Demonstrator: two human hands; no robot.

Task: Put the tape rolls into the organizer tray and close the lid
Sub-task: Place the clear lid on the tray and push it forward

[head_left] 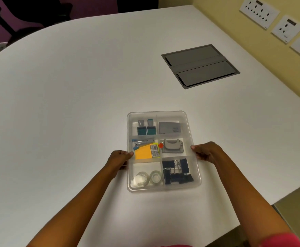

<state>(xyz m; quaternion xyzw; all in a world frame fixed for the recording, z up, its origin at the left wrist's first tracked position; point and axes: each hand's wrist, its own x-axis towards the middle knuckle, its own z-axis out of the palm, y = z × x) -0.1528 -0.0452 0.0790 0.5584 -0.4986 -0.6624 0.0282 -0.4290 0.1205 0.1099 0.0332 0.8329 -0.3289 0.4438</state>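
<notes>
A clear plastic organizer tray point(193, 132) lies on the white table, with a clear lid lying over it. Two clear tape rolls point(149, 177) sit side by side in its near-left compartment. My left hand point(119, 157) grips the lid's left edge at mid-length. My right hand point(205, 152) grips the right edge opposite. The other compartments hold two stamps point(146, 127), a grey box point(169, 128), a stapler with orange sticky notes point(145, 149), a hole punch point(172, 146) and black binder clips point(177, 172).
A grey cable hatch point(200, 65) is set flush in the table at the far right. Wall sockets point(259, 12) line the yellow wall on the right. A dark office chair point(30, 13) stands beyond the table's far edge. The table's near-right corner ends close to my right arm.
</notes>
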